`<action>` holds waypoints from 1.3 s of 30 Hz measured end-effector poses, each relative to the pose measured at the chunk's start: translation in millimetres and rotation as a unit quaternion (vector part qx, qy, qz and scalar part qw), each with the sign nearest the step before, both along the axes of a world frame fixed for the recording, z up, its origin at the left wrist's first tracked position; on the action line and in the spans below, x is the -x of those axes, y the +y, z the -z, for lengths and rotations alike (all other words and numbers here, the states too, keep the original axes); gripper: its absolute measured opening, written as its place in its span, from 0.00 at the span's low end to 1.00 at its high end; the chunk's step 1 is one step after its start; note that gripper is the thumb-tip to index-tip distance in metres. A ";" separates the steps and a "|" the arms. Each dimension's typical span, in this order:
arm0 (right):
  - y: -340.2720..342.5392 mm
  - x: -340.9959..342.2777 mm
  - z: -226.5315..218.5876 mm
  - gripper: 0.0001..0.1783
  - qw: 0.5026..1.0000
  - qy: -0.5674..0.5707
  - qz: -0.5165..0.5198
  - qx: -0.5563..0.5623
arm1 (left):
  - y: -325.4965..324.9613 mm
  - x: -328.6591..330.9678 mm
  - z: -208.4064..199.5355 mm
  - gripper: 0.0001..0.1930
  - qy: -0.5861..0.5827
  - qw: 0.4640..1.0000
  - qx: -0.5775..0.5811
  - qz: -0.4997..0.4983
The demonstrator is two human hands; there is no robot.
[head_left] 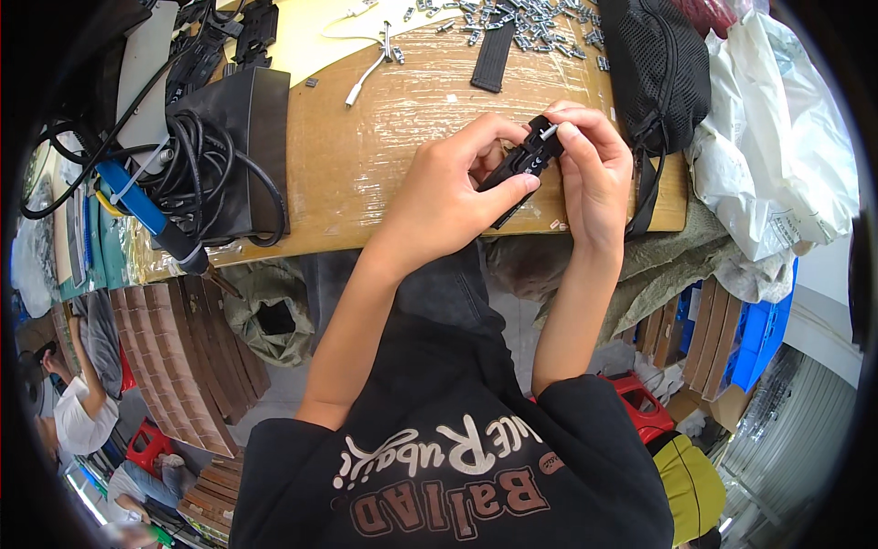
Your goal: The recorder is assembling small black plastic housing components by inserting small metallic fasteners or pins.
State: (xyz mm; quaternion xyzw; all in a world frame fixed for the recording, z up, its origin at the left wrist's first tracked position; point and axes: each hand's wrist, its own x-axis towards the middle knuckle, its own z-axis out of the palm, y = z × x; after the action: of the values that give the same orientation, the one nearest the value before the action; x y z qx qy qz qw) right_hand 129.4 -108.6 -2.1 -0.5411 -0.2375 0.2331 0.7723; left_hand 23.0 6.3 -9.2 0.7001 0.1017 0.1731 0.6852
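Observation:
My left hand (444, 197) is closed around a long black plastic housing (529, 163), with the thumb lying along its near side. The housing is tilted over the front edge of the table, its upper end pointing away and to the right. At that upper end, my right hand (594, 174) pinches a small pale rod-like piece (549, 131) between thumb and fingers. The piece touches the housing or sits in its end; I cannot tell which. Beyond my hands, many small grey metal parts (540, 32) lie scattered near a black ribbed strap (494, 57).
A white cable with a plug (352, 94) lies on the tabletop (347, 174). At left are a black box (265, 137), coiled black cable (187, 174) and a blue-handled tool (137, 201). A black mesh bag (654, 73) and white plastic bag (764, 137) flank the right. Another person (87, 412) sits lower left.

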 end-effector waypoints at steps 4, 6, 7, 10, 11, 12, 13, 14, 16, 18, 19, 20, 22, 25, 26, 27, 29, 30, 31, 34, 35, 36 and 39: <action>3.9 3.1 -0.2 0.06 0.999 -0.039 0.010 0.021 | 0.5 0.9 -0.3 0.14 0.003 1.000 0.014 -0.008; 4.7 4.2 0.0 0.06 0.998 -0.051 0.025 0.031 | -0.2 0.3 -0.1 0.14 0.006 1.000 0.017 -0.009; 5.2 5.4 0.0 0.06 0.998 -0.050 0.025 0.031 | -0.1 0.5 0.1 0.14 0.009 1.000 0.020 -0.011; 4.2 6.5 -0.5 0.06 0.997 -0.047 0.047 0.032 | 2.1 1.7 -6.1 0.14 0.031 0.999 -0.021 0.024; 3.5 5.7 0.3 0.06 0.997 -0.052 0.050 0.030 | 1.4 1.0 -5.6 0.14 0.032 0.999 -0.021 0.025; 4.7 6.0 1.0 0.06 0.997 -0.058 0.049 0.029 | 2.1 1.9 -4.0 0.14 0.028 0.999 -0.017 0.023; 6.0 7.0 0.9 0.06 0.997 -0.059 0.047 0.029 | 2.7 2.6 -2.6 0.14 0.024 0.999 -0.014 0.021; 7.6 8.6 0.7 0.06 0.996 -0.070 0.051 0.035 | 3.2 3.4 -1.7 0.14 0.023 0.999 -0.013 0.019; 8.0 10.2 0.0 0.06 0.994 -0.079 0.057 0.040 | 1.7 1.8 -1.5 0.14 0.023 1.000 -0.001 0.019; 8.9 12.6 -0.2 0.06 0.991 -0.099 0.081 0.044 | 1.2 0.9 -0.6 0.14 0.020 1.000 -0.003 0.017; 8.7 13.3 -1.1 0.06 0.991 -0.099 0.081 0.044 | 1.2 1.1 -0.3 0.14 0.017 1.000 -0.006 0.015; 8.7 14.1 -2.9 0.06 0.990 -0.104 0.083 0.054 | 1.2 1.6 -0.9 0.14 0.017 1.000 -0.005 0.014; 9.2 15.5 -6.6 0.06 0.988 -0.111 0.088 0.064 | 1.5 2.0 -3.0 0.14 0.028 0.999 -0.014 0.020; 10.8 17.4 -9.3 0.06 0.985 -0.119 0.098 0.082 | 1.1 2.0 -3.3 0.14 0.021 0.999 -0.017 0.019; 11.0 17.0 -9.2 0.06 0.984 -0.118 0.100 0.084 | 0.8 1.7 -3.2 0.14 0.020 0.999 -0.017 0.020; 11.9 17.4 -8.8 0.06 0.984 -0.118 0.099 0.085 | 1.1 2.1 -2.4 0.14 0.020 0.999 -0.019 0.018; 10.8 17.9 -10.5 0.06 0.984 -0.107 0.092 0.105 | 1.5 2.6 -1.5 0.14 0.019 1.000 -0.021 0.013; 10.0 18.2 -12.3 0.07 0.984 -0.096 0.087 0.125 | 1.7 2.7 -1.9 0.14 0.011 1.000 -0.018 0.015; 9.1 19.1 -14.1 0.07 0.984 -0.098 0.085 0.125 | 1.9 2.8 -2.1 0.14 0.003 1.000 -0.016 0.017; 4.1 23.0 -20.6 0.08 0.975 -0.140 0.079 0.154 | 0.2 3.8 -0.6 0.13 -0.033 0.999 0.008 0.024; 2.3 24.1 -22.6 0.09 0.977 -0.139 0.071 0.148 | 0.2 4.2 -0.1 0.13 -0.036 0.999 0.009 0.019; 0.1 25.1 -24.7 0.10 0.978 -0.137 0.063 0.142 | 0.0 4.3 0.5 0.13 -0.045 0.999 0.007 0.027; -6.1 31.3 -26.4 0.10 0.983 -0.130 0.038 0.125 | 0.9 13.3 -6.4 0.13 -0.041 0.998 0.002 0.037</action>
State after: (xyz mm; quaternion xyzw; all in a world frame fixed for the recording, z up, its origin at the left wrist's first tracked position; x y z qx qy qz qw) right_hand 98.0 -114.7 24.4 -0.6679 -0.2841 0.1589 0.6693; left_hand 9.6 7.1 -2.7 0.6944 0.0475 0.1762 0.6960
